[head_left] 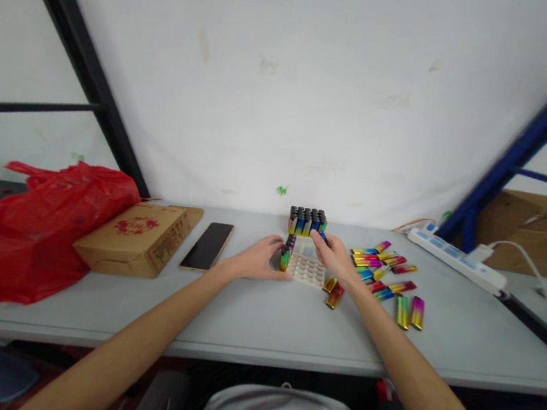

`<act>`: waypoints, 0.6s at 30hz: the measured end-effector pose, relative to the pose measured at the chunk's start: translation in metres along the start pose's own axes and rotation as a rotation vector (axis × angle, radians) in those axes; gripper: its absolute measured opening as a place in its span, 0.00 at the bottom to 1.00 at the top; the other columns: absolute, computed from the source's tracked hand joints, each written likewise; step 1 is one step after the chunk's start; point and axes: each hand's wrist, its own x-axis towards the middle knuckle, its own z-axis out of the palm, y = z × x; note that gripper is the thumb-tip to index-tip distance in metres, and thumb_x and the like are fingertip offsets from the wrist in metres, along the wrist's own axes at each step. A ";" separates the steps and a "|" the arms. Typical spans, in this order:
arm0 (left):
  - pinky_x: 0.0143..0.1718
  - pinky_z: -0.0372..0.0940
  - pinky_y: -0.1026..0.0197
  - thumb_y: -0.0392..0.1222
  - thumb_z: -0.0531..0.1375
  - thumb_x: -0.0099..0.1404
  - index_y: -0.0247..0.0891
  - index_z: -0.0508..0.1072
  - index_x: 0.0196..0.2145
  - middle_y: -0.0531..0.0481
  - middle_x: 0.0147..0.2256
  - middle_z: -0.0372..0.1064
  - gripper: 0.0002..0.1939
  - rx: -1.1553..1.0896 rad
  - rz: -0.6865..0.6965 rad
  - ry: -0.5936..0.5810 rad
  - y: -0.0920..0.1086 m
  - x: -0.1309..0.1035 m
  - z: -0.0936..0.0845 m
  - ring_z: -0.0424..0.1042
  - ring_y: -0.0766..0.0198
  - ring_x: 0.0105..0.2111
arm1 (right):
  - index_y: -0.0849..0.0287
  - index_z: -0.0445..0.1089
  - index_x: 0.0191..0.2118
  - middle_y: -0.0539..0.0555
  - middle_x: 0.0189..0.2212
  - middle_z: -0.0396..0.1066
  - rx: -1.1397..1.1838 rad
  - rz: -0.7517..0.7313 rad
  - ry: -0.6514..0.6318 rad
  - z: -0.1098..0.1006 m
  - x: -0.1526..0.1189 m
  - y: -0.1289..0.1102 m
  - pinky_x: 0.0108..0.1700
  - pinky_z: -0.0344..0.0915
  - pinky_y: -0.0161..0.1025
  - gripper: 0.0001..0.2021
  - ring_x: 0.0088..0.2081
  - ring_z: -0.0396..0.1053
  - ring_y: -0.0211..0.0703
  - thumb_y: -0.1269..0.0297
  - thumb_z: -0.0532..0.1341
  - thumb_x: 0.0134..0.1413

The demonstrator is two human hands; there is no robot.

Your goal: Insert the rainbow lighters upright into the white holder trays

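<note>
A white plastic tray [306, 272] with rows of round holes lies on the table in front of me. Along its left side a few lighters [286, 258] with shiny rainbow bodies and black tops stand upright. My left hand [263, 258] is curled round that side, thumb at the near corner and fingers behind the lighters, holding the tray. Over the far right part of the tray, my right hand [331, 252] pinches a lighter [323, 236]; only its dark blue end shows, the rest hidden by the fingers.
Behind the tray stands a block of upright lighters [307, 223]. Loose lighters [384, 270] lie scattered at right. A phone [207, 245], a cardboard box [134, 235] and a red plastic bag [48, 232] are at left. A white power strip [457, 259] runs along the right.
</note>
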 end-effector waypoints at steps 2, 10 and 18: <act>0.64 0.62 0.44 0.67 0.69 0.54 0.33 0.71 0.58 0.33 0.59 0.66 0.43 -0.003 -0.001 0.018 0.002 0.001 0.003 0.66 0.40 0.60 | 0.55 0.56 0.22 0.45 0.16 0.54 -0.075 -0.023 0.039 -0.001 -0.002 -0.002 0.23 0.50 0.36 0.31 0.20 0.52 0.35 0.31 0.56 0.58; 0.63 0.63 0.45 0.68 0.68 0.55 0.34 0.71 0.57 0.35 0.57 0.67 0.43 0.012 0.004 0.034 0.001 0.001 0.007 0.67 0.41 0.59 | 0.54 0.56 0.20 0.46 0.15 0.55 -0.171 -0.066 0.144 -0.001 -0.005 -0.006 0.26 0.49 0.38 0.24 0.22 0.54 0.37 0.44 0.54 0.59; 0.62 0.64 0.44 0.66 0.69 0.55 0.36 0.71 0.57 0.35 0.56 0.68 0.41 0.002 0.014 0.036 0.003 0.001 0.005 0.68 0.42 0.57 | 0.55 0.58 0.23 0.46 0.18 0.58 -0.231 -0.154 0.113 0.004 -0.007 -0.009 0.29 0.52 0.37 0.22 0.24 0.57 0.39 0.45 0.53 0.63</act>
